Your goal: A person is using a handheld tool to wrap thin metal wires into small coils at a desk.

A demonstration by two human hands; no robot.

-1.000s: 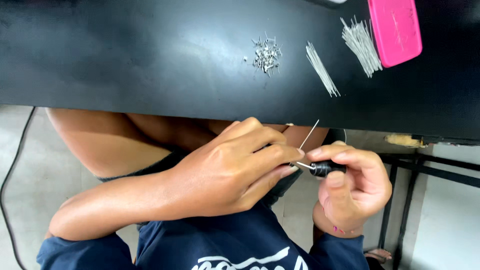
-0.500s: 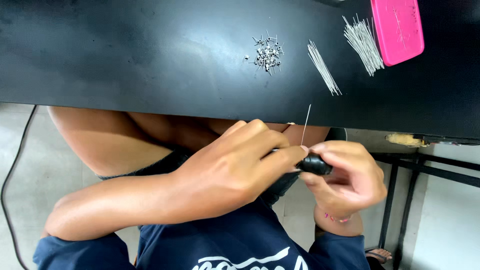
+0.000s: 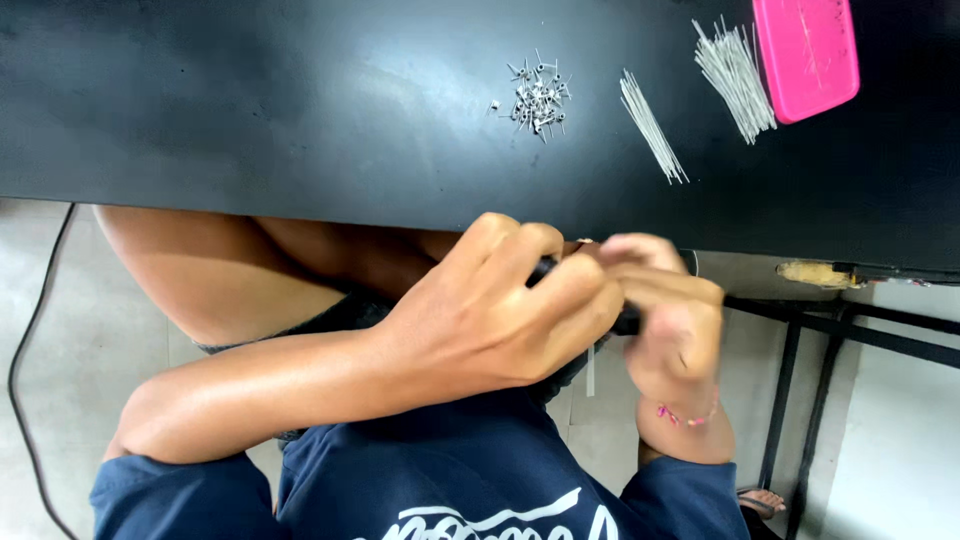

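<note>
Slippage is the likeliest trouble: the left hand [image 3: 500,315] and right hand [image 3: 665,315] press together below the worktop [image 3: 300,120] edge, fingers clenched around a small black tool [image 3: 627,322] that barely peeks out between them, so a loose grip could drop it to the floor. Beyond the fingers lie tiny metal fittings [image 3: 538,97] and thin wire pins [image 3: 652,125]. Motion blur hides the right fingertips.
</note>
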